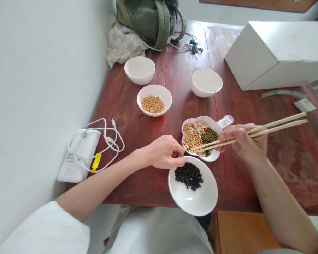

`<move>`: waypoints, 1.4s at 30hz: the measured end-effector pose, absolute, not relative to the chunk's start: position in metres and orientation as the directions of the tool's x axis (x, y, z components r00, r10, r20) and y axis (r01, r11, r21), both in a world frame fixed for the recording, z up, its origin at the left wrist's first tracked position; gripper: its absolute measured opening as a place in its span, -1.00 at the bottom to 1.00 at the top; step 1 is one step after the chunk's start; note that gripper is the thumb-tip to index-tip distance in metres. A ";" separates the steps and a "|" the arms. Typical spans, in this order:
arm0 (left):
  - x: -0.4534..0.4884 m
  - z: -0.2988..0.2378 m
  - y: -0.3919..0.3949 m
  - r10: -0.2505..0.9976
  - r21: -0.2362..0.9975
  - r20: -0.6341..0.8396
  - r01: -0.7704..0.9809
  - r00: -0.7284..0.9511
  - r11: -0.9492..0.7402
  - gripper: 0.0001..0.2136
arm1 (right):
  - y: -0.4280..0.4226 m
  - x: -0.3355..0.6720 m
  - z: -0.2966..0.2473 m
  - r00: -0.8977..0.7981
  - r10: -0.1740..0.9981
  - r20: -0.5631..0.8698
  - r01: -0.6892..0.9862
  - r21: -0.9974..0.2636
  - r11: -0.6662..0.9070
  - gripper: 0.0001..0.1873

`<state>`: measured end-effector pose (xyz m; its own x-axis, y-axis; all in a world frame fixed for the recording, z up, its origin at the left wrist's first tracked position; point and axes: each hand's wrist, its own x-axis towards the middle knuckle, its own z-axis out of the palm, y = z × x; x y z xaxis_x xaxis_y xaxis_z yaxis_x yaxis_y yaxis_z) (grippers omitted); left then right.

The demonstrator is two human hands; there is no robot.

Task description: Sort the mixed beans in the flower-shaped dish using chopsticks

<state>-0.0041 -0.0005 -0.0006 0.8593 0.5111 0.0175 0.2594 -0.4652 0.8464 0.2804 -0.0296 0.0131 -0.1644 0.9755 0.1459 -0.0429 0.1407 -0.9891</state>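
My left hand grips the rim of a tilted white bowl holding black beans. My right hand holds a pair of wooden chopsticks, their tips reaching into a white flower-shaped dish. That dish holds a mix of peanuts, yellow beans and green mung beans, and the chopsticks hide part of it. Farther off stands a white bowl of yellow soybeans. Two plain white bowls sit beyond my hands.
The dishes stand on a reddish-brown wooden table, with a white wall along its left side. A white box, a green backpack, keys and a white device with a cable are also on it.
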 end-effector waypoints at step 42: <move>-0.004 0.000 -0.001 0.518 0.852 -0.013 0.281 0.855 -0.442 -0.71 | -0.026 0.269 0.017 -0.292 0.938 0.189 0.237 -0.935 0.262 -0.77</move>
<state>-0.0040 -0.0006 0.0002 0.8555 0.5177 -0.0135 0.2809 -0.4420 0.8519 0.2691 -0.0263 0.0174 -0.2919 0.9376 0.1889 0.2374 0.2624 -0.9353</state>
